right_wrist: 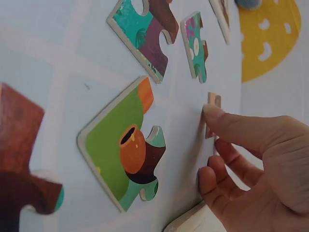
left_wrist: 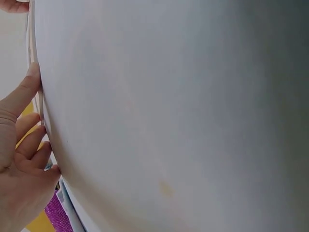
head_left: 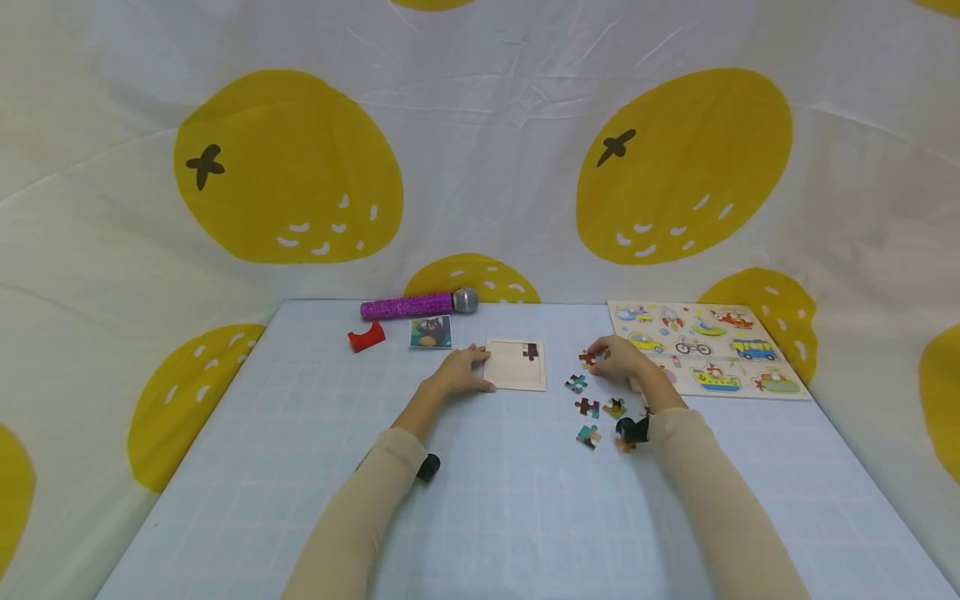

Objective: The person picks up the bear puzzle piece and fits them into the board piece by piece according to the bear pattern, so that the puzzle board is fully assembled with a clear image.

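Note:
My left hand (head_left: 459, 372) touches the left edge of a small wooden puzzle tray (head_left: 516, 383), thumb and fingers spread along that side. One dark brown puzzle piece (head_left: 530, 352) lies in the tray's upper right corner. In the left wrist view the thumb (left_wrist: 28, 84) reaches straight to the thin tray edge. To the right of the tray, my right hand (head_left: 621, 360) pinches a brown puzzle piece (right_wrist: 212, 113), seen nearly edge-on in the right wrist view. Several loose pieces lie below this hand, among them a green one with a honey pot (right_wrist: 111, 145).
A board of vehicle pictures (head_left: 780, 390) lies right of and partly behind the right hand. Towards the back left are a purple glittery microphone (head_left: 412, 306), a bear picture card (head_left: 431, 332) and a red curved block (head_left: 367, 337). A patterned curtain (head_left: 480, 167) rises behind the table.

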A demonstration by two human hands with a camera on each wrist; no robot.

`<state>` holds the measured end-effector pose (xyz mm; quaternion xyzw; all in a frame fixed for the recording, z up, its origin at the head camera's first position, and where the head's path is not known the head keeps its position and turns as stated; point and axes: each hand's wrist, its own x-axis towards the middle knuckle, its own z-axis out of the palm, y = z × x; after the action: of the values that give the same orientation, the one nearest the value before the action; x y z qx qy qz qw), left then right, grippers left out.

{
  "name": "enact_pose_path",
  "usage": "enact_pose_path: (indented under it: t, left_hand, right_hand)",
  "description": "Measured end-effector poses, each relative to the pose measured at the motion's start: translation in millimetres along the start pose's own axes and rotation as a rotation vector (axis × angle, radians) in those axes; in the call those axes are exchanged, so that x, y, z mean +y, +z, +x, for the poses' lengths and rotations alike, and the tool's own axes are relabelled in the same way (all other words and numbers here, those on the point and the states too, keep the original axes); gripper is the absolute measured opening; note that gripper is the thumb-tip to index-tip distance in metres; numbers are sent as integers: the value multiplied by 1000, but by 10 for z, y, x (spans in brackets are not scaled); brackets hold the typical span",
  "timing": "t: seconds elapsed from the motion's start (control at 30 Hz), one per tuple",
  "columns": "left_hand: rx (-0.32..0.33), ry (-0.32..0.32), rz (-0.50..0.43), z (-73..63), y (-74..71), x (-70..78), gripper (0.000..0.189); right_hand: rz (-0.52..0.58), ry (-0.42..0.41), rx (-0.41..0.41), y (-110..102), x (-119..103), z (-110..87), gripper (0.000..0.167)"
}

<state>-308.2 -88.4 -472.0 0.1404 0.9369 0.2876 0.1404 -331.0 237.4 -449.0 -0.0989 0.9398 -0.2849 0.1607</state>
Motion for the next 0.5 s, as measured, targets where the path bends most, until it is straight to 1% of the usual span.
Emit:
enact_pose_path:
  t: [0.17, 0.3, 0.4, 0.5]
  left_hand:
    - [10, -2, -9, 3, 8, -16, 73]
    - [13, -13, -24, 8, 16, -25, 73]
    - [13, -12, -26, 14, 18, -25, 74]
    - [11, -10, -29, 14, 19, -24, 74]
  right_hand:
    - [1, -37, -9, 0, -42, -12, 43]
    - [22, -29, 0, -3, -33, -10, 40]
    - [54, -17, 27, 3, -17, -3, 37]
    - [91, -19, 70, 21, 9, 0, 38]
